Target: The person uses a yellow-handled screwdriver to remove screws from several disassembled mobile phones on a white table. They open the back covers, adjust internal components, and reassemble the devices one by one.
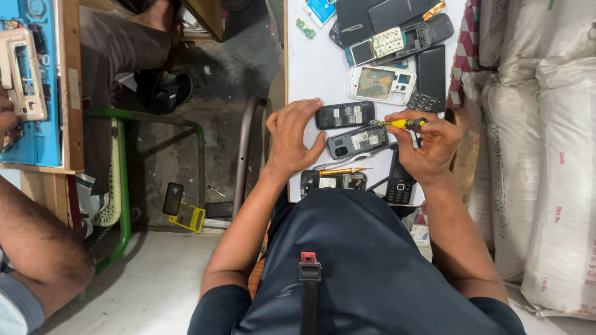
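Gripping a yellow-handled screwdriver (402, 123), the right hand (428, 147) pinched the tool near-horizontal, its tip angled down to the upper right corner of an opened grey phone (357, 141), apparently to reach a screw there. Pressed beside that phone's left end, the left hand (292, 138) held nothing, its fingers spread and thumb braced against the edge, seemingly to keep the phone from sliding. That phone lay on the white table (316, 68) with its back off, showing a camera ring and a pale label. Just beyond it lay another opened dark phone (345, 115); nearer the person sat a stripped board (333, 181), an orange-handled tool (345, 170) and a black keypad phone (399, 183). Farther beyond were a white phone frame (382, 83) and more handsets.
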